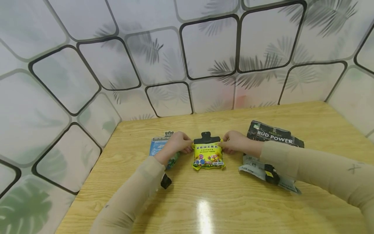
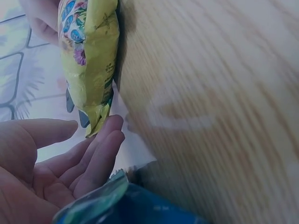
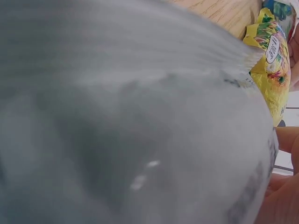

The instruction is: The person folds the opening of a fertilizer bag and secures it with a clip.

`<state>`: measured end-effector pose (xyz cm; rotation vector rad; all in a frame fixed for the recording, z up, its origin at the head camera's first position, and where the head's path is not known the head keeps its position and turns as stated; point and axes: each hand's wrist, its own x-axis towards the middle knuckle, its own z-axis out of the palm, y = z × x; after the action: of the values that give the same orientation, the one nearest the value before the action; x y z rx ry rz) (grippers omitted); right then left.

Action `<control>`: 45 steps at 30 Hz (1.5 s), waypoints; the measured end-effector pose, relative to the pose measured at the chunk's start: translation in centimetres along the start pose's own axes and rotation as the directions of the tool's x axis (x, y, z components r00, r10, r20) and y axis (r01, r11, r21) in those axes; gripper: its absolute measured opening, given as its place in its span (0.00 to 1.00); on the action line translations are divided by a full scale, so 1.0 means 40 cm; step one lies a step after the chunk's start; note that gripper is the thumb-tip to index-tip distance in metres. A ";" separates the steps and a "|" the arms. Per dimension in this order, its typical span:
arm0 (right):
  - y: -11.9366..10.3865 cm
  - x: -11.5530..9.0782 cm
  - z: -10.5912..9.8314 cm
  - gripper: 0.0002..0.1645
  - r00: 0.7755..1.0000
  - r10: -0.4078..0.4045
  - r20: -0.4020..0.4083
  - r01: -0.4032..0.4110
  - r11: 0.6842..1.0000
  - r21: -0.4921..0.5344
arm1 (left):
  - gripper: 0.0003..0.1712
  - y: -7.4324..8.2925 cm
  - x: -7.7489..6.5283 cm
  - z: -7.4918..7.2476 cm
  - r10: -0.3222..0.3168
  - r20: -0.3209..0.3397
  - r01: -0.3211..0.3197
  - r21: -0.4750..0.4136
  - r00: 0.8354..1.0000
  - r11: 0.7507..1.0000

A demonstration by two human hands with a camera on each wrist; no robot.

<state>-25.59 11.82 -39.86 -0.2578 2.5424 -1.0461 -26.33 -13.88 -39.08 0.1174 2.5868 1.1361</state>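
A yellow fertilizer bag with printed flowers lies on the table, a black clip across its top edge. My left hand is at the bag's upper left corner. In the left wrist view its fingertips reach the corner, while the thumb stays apart from them. On the other side, my right hand has its fingertips at the upper right corner. In the right wrist view a grey bag hides part of that hand, and I cannot tell whether it pinches the corner.
A blue bag lies by the left forearm, with a black clip near it. To the right, beneath the right forearm, are a black "BUD POWER" bag and a grey bag with a black clip. A patterned wall rises behind the table.
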 end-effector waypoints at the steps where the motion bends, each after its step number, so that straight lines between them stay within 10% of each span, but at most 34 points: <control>1: 0.000 -0.003 -0.002 0.17 1.000 -0.005 0.004 0.005 1.000 -0.001 | 0.16 0.001 -0.001 -0.002 -0.002 -0.001 0.002 -0.002 1.000 1.000; 23: 0.030 -0.023 -0.038 0.18 1.000 -0.026 -0.002 0.025 0.999 -0.022 | 0.16 0.020 -0.019 -0.051 0.040 0.000 -0.040 -0.008 0.999 0.999; 45: 0.048 -0.060 -0.077 0.17 0.998 -0.022 -0.060 0.022 1.000 0.009 | 0.15 0.048 0.009 -0.010 0.069 0.006 -0.069 -0.031 0.998 0.997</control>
<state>-24.71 15.87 -38.56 -0.2554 2.5927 -1.0904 -26.91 -12.79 -37.51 0.2053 2.5758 1.1972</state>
